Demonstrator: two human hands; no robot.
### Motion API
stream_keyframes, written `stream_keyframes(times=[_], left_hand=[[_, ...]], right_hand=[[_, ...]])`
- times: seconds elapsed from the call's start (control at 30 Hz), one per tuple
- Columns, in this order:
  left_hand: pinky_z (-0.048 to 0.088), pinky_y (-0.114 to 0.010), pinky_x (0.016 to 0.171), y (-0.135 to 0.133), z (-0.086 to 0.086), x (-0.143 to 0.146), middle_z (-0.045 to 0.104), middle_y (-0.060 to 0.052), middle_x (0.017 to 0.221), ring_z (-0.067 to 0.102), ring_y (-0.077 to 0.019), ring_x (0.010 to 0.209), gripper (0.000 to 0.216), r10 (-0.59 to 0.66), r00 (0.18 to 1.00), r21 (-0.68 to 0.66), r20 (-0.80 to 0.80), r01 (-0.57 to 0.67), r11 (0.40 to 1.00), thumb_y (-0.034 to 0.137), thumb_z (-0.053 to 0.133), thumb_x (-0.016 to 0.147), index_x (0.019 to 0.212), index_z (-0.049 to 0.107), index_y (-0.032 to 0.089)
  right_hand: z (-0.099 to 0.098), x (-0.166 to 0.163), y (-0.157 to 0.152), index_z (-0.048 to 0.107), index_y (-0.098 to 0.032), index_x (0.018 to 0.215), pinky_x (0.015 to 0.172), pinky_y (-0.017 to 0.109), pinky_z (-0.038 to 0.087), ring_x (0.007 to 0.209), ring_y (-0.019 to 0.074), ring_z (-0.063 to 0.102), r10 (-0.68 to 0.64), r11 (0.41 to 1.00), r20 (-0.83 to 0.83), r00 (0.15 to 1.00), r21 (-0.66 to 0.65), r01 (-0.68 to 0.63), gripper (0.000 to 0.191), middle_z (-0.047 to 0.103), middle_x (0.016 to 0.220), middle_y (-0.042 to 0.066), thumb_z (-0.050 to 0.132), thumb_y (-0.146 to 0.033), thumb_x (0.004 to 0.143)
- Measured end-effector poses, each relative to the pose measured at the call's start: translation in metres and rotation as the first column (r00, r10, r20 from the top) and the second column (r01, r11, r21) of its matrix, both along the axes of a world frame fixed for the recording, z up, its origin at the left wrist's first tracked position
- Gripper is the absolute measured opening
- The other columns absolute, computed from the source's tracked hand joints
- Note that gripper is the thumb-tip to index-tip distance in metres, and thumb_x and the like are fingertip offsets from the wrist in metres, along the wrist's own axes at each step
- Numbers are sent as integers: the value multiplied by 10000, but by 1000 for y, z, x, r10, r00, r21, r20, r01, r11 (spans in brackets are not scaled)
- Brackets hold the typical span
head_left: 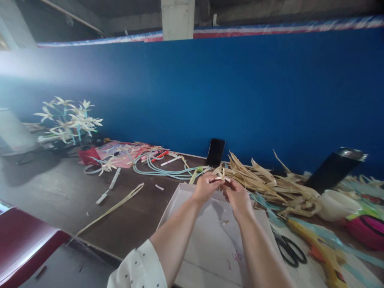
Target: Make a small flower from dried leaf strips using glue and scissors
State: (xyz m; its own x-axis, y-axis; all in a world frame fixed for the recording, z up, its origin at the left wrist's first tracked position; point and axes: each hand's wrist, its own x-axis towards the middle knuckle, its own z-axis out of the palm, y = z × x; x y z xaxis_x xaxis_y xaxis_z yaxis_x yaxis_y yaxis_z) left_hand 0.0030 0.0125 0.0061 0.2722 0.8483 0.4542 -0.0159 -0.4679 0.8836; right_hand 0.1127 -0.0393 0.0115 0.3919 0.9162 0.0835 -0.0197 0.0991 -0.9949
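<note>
My left hand (205,187) and my right hand (237,196) meet above a shallow white box lid (210,240) on the dark table. Both are closed in a pinch on a small pale dried-leaf flower piece (222,177) held between their fingertips. Right behind my hands lies a heap of dried leaf strips (264,180). A loose long strip (117,206) lies on the table to the left.
A black phone (215,152) leans on the blue wall. Pale blue tubing (168,170), finished leaf flowers (70,118), black scissors (289,250), a yellow glue gun (321,250), a white bowl (337,204), a black bottle (333,170) and a pink container (367,232) surround the lid.
</note>
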Motion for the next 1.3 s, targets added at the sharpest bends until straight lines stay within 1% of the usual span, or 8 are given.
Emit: stream_keyframes(times=[0.13, 0.37, 0.47, 0.6, 0.7, 0.9, 1.1, 1.3], left_hand=[[453, -271, 741, -2, 0, 0, 612, -35, 785, 563, -165, 814, 185, 14, 1000, 41, -24, -13, 999, 342, 622, 728, 771, 710, 185], [449, -261, 737, -8, 0, 1, 607, -47, 828, 557, -155, 804, 197, 85, 989, 258, -124, -50, 965, 307, 572, 775, 876, 693, 190], [456, -248, 676, -11, -1, 1, 607, -62, 881, 557, -144, 758, 236, 89, 986, 279, -142, -47, 959, 303, 554, 783, 949, 669, 180], [460, -236, 668, -9, -5, 2, 609, -64, 925, 567, -134, 760, 226, 69, 990, 242, -125, -37, 970, 215, 526, 779, 960, 657, 180], [460, -250, 706, -1, -8, 1, 630, -57, 921, 576, -140, 788, 274, 115, 992, 133, -45, -108, 985, 184, 516, 767, 1009, 644, 189], [451, -249, 641, 9, -4, -3, 652, -46, 787, 571, -142, 697, 315, 149, 977, -178, 154, -121, 977, 414, 525, 778, 872, 676, 154], [414, -243, 670, 5, 3, -7, 608, -19, 750, 522, -126, 691, 322, 299, 953, -110, 56, -292, 950, 462, 572, 732, 817, 696, 177], [405, -227, 626, 2, 7, -7, 592, -13, 692, 525, -124, 677, 363, 150, 982, -183, 110, -129, 975, 497, 580, 713, 755, 678, 150]], right_hand=[[1, 0, 0, 659, -175, 941, 437, 213, 321, 496, 100, 461, -48, 999, 60, 997, 7, 48, 416, 652, 772, 25, 699, -370, 576], [0, 3, 0, 674, -155, 920, 455, 226, 331, 508, 120, 483, -86, 995, 103, 991, 61, 80, 392, 651, 720, 32, 666, -359, 586], [-1, 4, 0, 683, -141, 857, 484, 240, 349, 519, 132, 494, -115, 992, 95, 989, 56, 110, 363, 646, 685, 30, 676, -355, 564], [-1, 5, -1, 689, -152, 826, 497, 245, 345, 517, 137, 487, -154, 988, 173, 973, 37, 150, 338, 619, 612, 7, 672, -397, 593], [2, 4, -3, 700, -171, 793, 490, 248, 335, 486, 136, 464, -187, 982, 263, 946, 18, 189, 326, 582, 539, -13, 662, -442, 618], [4, 0, -4, 701, -180, 743, 476, 253, 333, 472, 147, 461, -219, 975, 248, 944, 15, 222, 287, 552, 479, -11, 685, -417, 582], [4, -2, -4, 702, -173, 776, 474, 255, 341, 478, 156, 481, -217, 975, 239, 946, 2, 223, 317, 568, 486, -4, 683, -411, 567], [3, 0, -3, 693, -171, 794, 497, 255, 349, 500, 156, 488, -200, 977, 287, 937, -9, 211, 330, 574, 509, -7, 663, -425, 587]])
